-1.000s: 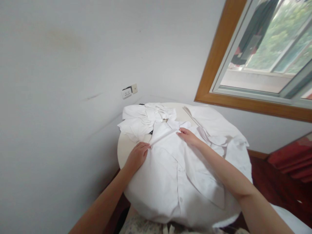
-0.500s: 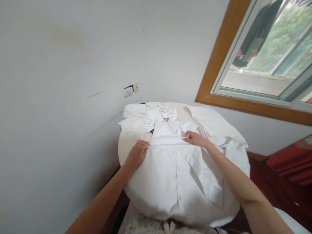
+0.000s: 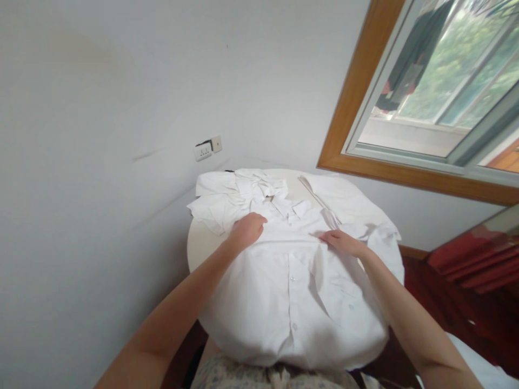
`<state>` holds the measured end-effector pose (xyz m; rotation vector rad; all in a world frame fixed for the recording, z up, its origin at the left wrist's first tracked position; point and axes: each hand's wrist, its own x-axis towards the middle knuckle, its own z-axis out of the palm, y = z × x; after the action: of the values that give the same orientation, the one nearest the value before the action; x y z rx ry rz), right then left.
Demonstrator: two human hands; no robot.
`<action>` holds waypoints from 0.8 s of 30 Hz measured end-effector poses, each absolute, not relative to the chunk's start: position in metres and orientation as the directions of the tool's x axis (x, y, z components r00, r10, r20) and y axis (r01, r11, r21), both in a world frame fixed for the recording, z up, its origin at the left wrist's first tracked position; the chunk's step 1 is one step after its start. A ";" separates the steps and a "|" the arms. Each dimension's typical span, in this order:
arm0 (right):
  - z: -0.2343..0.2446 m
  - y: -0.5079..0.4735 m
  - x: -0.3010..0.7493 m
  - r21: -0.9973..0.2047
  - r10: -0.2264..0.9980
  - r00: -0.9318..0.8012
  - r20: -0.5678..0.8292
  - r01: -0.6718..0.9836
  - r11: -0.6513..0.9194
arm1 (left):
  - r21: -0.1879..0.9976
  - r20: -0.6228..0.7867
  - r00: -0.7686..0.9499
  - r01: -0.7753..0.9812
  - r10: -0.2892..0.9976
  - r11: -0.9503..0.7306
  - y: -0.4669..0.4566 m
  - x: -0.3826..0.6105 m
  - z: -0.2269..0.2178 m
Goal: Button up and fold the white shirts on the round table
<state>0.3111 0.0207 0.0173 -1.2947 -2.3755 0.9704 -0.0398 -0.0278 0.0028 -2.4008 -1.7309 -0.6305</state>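
Note:
A white button-up shirt (image 3: pixel 259 302) is spread over a round table, its lower part draping down over the near edge. Buttons run down its middle, and a raised crease crosses it from side to side below the collar (image 3: pixel 290 208). My left hand (image 3: pixel 248 229) is on the shirt's upper left, its fingers curled onto the cloth; the fingertips are partly hidden. At the right end of the crease, my right hand (image 3: pixel 340 241) pinches the fabric between thumb and fingers.
A crumpled white garment (image 3: pixel 221 197) lies at the table's back left, and folded white cloth (image 3: pixel 344 197) at the back right. The pale tabletop (image 3: pixel 198 243) shows at the left. A wall with a socket (image 3: pixel 203 152) and a wood-framed window (image 3: pixel 336 156) stand behind.
My left hand has moved from the left end of the crease up toward the collar. My right hand has shifted right and slightly down along the crease. The view has turned slightly.

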 end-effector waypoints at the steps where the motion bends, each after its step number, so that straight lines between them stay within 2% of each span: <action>1: 0.017 0.017 0.313 -0.680 0.812 -0.579 -0.074 0.625 0.384 | 0.148 0.371 0.274 0.926 0.887 -0.348 -0.017 -0.037 -0.002; 5: 0.016 0.002 0.314 -0.764 0.779 -0.623 -0.069 0.535 0.360 | 0.107 0.344 0.291 0.933 0.893 -0.345 0.007 -0.036 -0.026; 10: 0.016 -0.005 0.308 -0.855 0.827 -0.561 -0.018 0.437 0.278 | 0.075 0.402 0.263 0.945 0.877 -0.318 0.005 -0.042 -0.044; 17: 0.024 -0.005 0.310 -0.884 0.817 -0.575 -0.042 0.402 0.238 | 0.078 0.324 0.160 0.978 0.933 -0.195 0.009 -0.046 -0.044; 20: 0.029 -0.005 0.319 -0.842 0.782 -0.614 -0.110 0.475 0.255 | 0.083 0.305 0.165 0.977 0.938 -0.199 0.013 -0.051 -0.042; 24: 0.037 -0.007 0.337 -0.791 0.687 -0.659 -0.304 0.577 0.203 | 0.095 0.332 0.175 0.971 0.927 -0.217 0.016 -0.057 -0.042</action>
<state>0.3367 -0.0073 0.0370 -1.2387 -2.3448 1.4584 -0.0568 0.0163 -0.0419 -2.2981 -1.8722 -0.4853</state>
